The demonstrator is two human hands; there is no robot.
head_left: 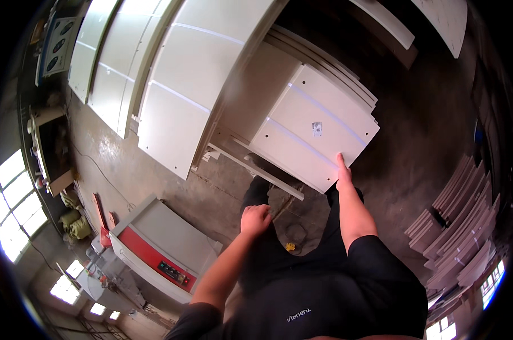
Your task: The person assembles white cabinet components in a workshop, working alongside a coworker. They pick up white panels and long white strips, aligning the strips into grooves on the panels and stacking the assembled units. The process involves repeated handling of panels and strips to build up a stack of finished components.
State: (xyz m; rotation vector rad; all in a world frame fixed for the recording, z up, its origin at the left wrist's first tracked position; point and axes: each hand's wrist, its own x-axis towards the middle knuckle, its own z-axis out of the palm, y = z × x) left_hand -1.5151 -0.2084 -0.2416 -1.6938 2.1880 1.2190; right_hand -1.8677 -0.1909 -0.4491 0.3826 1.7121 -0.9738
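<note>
My right hand (343, 174) grips the near right edge of a white panel (302, 127), its thumb lying on top and its other fingers hidden. The panel has small dark holes near its corners, two pale bands across it and a small printed label (317, 129). More panels (347, 85) show in a stack along its far side. My left hand (256, 219) is closed in a fist over my left thigh, apart from the panel, with nothing seen sticking out of it. A narrow pale rail (267, 177) runs between my left hand and the panel.
Large banded panel stacks (182, 73) stand at the upper left. A grey machine with a red control strip (148, 255) is at the lower left, a red pallet jack (104, 235) beside it. Piled boards (457, 221) stand at the right. A yellow scrap (290, 247) lies on the floor.
</note>
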